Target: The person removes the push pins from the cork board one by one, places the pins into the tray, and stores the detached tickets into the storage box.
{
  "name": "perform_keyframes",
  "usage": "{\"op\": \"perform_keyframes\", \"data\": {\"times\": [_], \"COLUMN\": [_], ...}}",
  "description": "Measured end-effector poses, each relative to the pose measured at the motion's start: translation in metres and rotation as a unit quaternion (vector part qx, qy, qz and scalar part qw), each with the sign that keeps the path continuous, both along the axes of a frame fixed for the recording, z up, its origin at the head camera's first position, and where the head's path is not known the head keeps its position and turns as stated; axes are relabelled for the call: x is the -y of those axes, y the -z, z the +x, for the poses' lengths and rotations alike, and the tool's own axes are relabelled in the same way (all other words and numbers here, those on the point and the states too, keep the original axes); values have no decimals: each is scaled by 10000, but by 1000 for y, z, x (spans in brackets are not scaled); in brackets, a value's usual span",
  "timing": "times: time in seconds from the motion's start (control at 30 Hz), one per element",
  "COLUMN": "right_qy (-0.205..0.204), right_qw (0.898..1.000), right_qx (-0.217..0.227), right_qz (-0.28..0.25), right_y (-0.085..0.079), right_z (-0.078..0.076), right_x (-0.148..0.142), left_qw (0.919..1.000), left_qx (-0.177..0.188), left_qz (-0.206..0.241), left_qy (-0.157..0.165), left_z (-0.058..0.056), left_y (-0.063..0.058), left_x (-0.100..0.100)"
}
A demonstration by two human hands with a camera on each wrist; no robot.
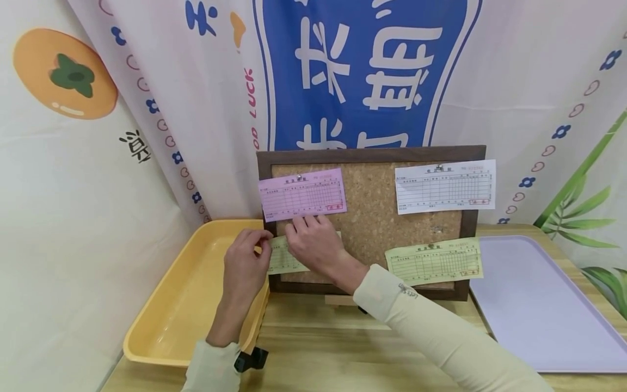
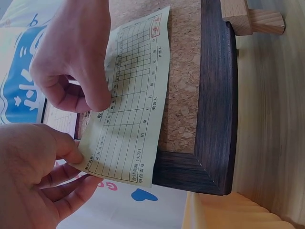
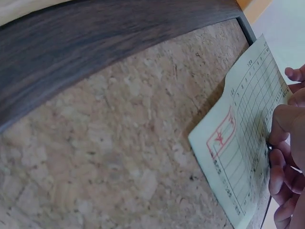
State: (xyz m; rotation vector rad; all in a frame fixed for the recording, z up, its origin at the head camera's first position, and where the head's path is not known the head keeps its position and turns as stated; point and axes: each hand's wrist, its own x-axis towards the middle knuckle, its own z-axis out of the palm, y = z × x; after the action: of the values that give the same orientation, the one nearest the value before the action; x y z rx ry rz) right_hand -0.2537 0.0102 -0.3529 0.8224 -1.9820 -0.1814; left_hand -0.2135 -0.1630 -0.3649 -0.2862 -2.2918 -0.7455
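Note:
At the corkboard's point(image 1: 367, 218) lower left lies a pale green receipt slip point(image 2: 138, 105) with a printed grid and a red stamp. My left hand point(image 1: 243, 267) pinches its left end, thumb in front and fingers behind. My right hand point(image 1: 315, 245) is at the slip's top edge, thumb and forefinger together on a small dark pin point(image 3: 270, 145), mostly hidden by the fingers. Above them a purple slip point(image 1: 303, 196) hangs from the board. A white slip point(image 1: 446, 190) is pinned at upper right, and another green slip point(image 1: 433, 264) below it.
A yellow tray point(image 1: 134, 343) stands left of the board, partly behind its frame. To the right lies a lilac tray point(image 1: 539, 310). The dark-framed board leans on a wooden stand point(image 2: 267, 21) on the wood-grain table point(image 1: 313, 348). A printed curtain point(image 1: 225, 136) hangs behind.

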Motion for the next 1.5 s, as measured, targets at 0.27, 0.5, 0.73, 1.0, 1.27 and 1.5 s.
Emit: {"op": "perform_keyframes", "data": {"times": [0.27, 0.5, 0.73, 1.0, 1.27, 1.5], "right_qy": [34, 25, 67, -32, -110, -118], "right_qw": [10000, 9999, 9999, 10000, 9997, 9996], "right_qx": [-85, -116, -80, 87, 195, 253], "right_qz": [8, 13, 55, 34, -10, 5], "right_y": [1, 0, -2, -2, -1, -1], "right_z": [-3, -4, -5, -4, -2, -1], "right_x": [1, 3, 3, 2, 1, 1], "left_qw": [10000, 10000, 10000, 9999, 9998, 9999], "left_qx": [-24, -16, 5, 51, 80, -86], "left_qz": [15, 38, 30, 80, -38, -78], "left_qy": [0, 10, 0, -56, -183, -126], "left_z": [-1, 0, -1, 0, 1, 1], "left_y": [-1, -2, -2, -3, -3, -2], "left_x": [0, 1, 1, 1, 1, 1]}}
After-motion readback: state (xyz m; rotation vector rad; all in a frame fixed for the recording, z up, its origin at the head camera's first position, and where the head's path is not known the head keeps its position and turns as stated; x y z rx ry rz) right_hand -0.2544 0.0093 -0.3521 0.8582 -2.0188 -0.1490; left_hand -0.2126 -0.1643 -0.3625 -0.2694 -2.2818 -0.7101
